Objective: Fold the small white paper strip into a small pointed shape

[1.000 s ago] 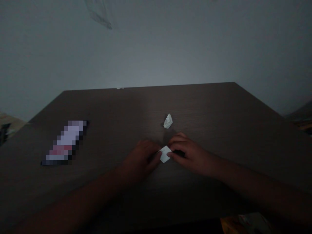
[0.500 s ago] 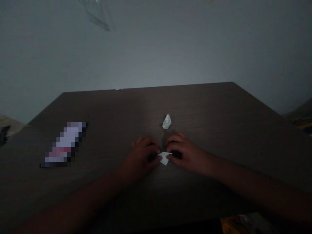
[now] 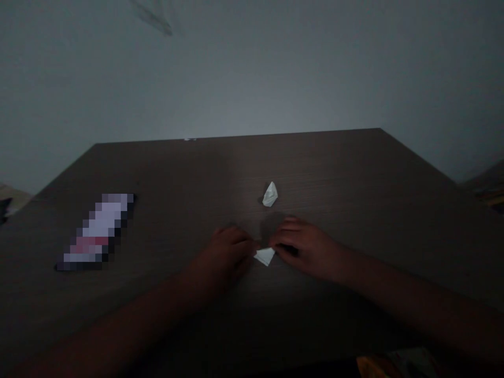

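Note:
A small piece of folded white paper [image 3: 265, 256] lies between my hands, low over the dark table. My left hand [image 3: 232, 253] is closed, its fingertips at the paper's left corner. At the opposite corner, my right hand [image 3: 303, 245] pinches the paper between thumb and fingers. Dim light makes the exact fingertip contact hard to see. Just beyond my hands, a second folded white paper piece [image 3: 270, 195] stands on the table, creased and roughly pointed at the top.
On the left of the brown table [image 3: 189, 184] lies a phone [image 3: 96, 231] with its lit screen pixelated. A pale wall [image 3: 252, 73] rises behind the far edge. Something orange and patterned [image 3: 372, 366] shows at the bottom right.
My left thumb and fingers have drawn together at the paper's left corner. The right fingers have closed in on its right corner, and the view has shifted slightly.

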{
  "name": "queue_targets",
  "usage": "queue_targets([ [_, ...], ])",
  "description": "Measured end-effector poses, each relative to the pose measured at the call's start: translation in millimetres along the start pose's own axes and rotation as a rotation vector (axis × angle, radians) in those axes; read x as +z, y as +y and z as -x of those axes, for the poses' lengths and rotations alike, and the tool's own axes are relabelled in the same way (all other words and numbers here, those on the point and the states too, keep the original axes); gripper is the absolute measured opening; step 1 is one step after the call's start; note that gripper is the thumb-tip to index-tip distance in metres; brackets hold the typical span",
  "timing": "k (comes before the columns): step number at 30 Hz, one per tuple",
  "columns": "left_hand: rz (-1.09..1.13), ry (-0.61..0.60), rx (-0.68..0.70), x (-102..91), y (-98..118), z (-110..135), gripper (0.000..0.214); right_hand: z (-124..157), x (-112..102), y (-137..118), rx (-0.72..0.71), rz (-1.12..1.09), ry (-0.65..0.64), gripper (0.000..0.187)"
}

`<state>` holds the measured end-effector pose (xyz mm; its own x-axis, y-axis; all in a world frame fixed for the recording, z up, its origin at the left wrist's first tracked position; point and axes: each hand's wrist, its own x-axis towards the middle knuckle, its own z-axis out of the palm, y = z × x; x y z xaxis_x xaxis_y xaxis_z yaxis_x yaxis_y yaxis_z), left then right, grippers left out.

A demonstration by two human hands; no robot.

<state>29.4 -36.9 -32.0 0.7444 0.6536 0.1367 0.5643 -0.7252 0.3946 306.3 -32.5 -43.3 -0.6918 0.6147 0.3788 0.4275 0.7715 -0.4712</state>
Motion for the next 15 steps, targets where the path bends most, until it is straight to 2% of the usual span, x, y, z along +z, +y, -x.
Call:
queue_targets([
  [5,-0.022,-0.011,0.029,-2.3,0.3,-0.9,0.023,0.2,0.1,2.1,-0.024,0.028,0.023,0.014],
  [8,-0.032,-0.010,0.077,-6.3,0.4,-0.7,0.032,1.2,-0.1,3.6,-0.056,0.042,0.032,0.015],
  [15,-0.107,-0.072,0.128,-16.4,1.5,-1.2,0.036,4.0,-1.8,8.6,-0.103,0.056,-0.014,0.019],
])
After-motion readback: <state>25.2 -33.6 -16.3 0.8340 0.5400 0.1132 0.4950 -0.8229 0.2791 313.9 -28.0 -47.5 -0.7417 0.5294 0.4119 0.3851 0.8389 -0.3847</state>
